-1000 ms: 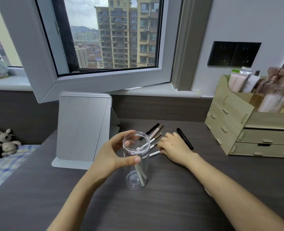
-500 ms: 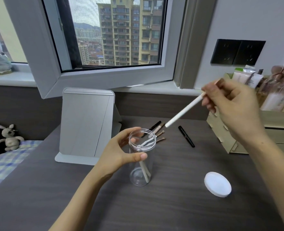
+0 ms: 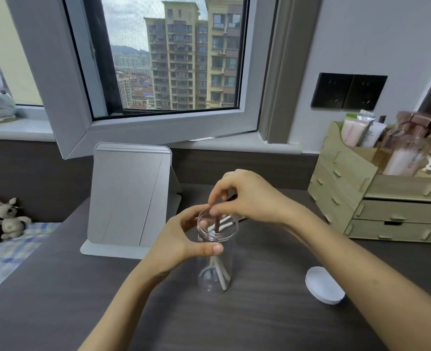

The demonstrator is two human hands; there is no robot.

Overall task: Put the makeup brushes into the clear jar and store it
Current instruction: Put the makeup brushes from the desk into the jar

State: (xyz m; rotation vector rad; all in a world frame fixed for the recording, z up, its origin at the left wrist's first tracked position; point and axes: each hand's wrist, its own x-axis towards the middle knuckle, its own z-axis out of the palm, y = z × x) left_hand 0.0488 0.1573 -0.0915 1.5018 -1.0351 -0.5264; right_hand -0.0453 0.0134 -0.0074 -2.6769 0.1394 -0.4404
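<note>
The clear jar [image 3: 215, 279] stands upright on the dark desk, lidless. My left hand [image 3: 177, 244] wraps around its upper part, thumb across the front. White-handled brushes [image 3: 222, 274] lean inside it, their tops showing at the rim. My right hand [image 3: 247, 196] hovers right over the jar mouth, fingertips pinched on a dark brown brush [image 3: 217, 224] whose lower end is inside the opening. The brushes lying behind the jar are hidden by my right hand.
The jar's white lid [image 3: 324, 285] lies flat on the desk to the right. A grey folding mirror [image 3: 128, 196] stands behind left. A wooden drawer organiser [image 3: 376, 201] with bottles and tubes sits at the right. The desk's left edge borders a bed with plush toys [image 3: 9, 219].
My right hand picked a white brush off the desk, lifted it up right, and now sits over the jar mouth holding a brown brush. More white handles stand in the jar.
</note>
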